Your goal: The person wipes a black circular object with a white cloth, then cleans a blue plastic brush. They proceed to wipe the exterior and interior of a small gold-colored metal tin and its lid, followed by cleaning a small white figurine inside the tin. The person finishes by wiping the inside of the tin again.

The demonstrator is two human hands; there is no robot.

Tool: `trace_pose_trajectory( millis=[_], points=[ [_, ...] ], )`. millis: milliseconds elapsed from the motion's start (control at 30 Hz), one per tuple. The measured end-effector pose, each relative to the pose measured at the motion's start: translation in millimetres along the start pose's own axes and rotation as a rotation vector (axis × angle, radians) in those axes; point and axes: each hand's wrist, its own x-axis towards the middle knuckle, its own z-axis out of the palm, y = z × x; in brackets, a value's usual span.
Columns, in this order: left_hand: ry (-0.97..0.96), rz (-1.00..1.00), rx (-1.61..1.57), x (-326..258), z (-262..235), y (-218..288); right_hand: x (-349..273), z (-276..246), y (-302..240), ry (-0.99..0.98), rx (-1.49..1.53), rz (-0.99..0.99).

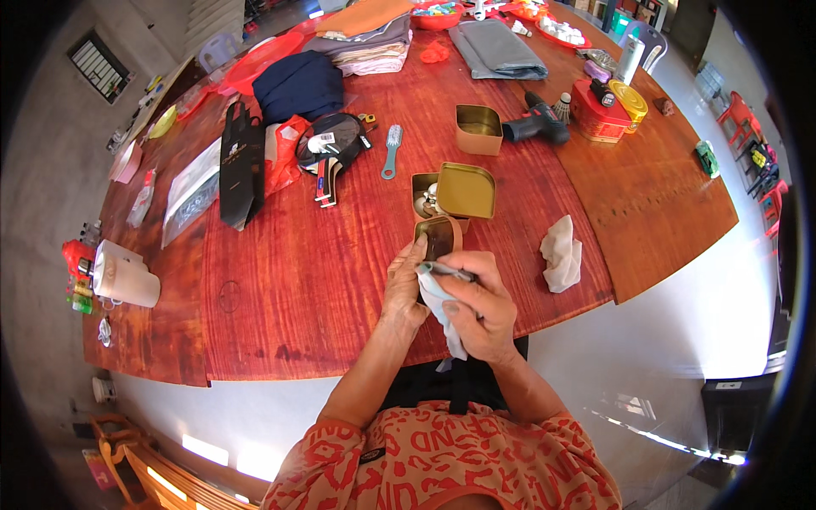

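My left hand (402, 289) grips a small brown square tin (449, 228) by its near left side, thumb over the rim, with the tin's opening tilted toward me. In my right hand (483, 310), close beside the tin, is a pale cloth (442, 316) that hangs down from the fingers; a dark edge also shows there, too small to make out. Just beyond stands another tin (420, 189) holding white items, a gold-coloured lid (467, 190) lying partly over it. Farther off is an open tin (479, 144), its inside gold-coloured.
A crumpled tissue (561, 255) lies to the right. Beyond are a cordless drill (540, 123), a red tin (597, 115), a yellow tin (630, 104) and a brush (392, 153). Leftward lie a table tennis bat (326, 187), a black bag (241, 170) and a white jug (126, 276).
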Motion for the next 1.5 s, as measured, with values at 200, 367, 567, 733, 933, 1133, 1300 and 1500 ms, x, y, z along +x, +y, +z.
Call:
trace_pose_trajectory(
  millis=[200, 367, 567, 733, 933, 1133, 1300, 1500],
  points=[
    [0.093, 0.145, 0.282, -6, 2, -9, 13, -12, 5, 0.107, 0.251, 0.186],
    [-0.031, 0.191, 0.497, -15, -10, 7, 24, -21, 10, 0.075, 0.561, 0.585],
    [-0.164, 0.212, 0.828, -23, 1, 11, 31, -31, 28, -0.074, 0.632, 0.843],
    [-0.188, 0.283, 1.005, -19, -5, 11, 39, -28, 33, -0.208, 0.344, 0.682],
    [0.014, 0.328, 0.844, -12, -10, 13, 19, -41, 20, -0.161, 0.039, 0.709],
    [0.034, 0.338, 0.864, -12, -8, 9, -1, -45, 12, -0.079, 0.135, 0.798],
    [-0.189, 0.220, 1.125, -17, -8, 8, 23, -42, 23, -0.237, 0.052, 0.611],
    [-0.232, 0.221, 1.128, -14, -7, 7, 27, -42, 40, -0.342, 0.097, 0.592]
  ],
)
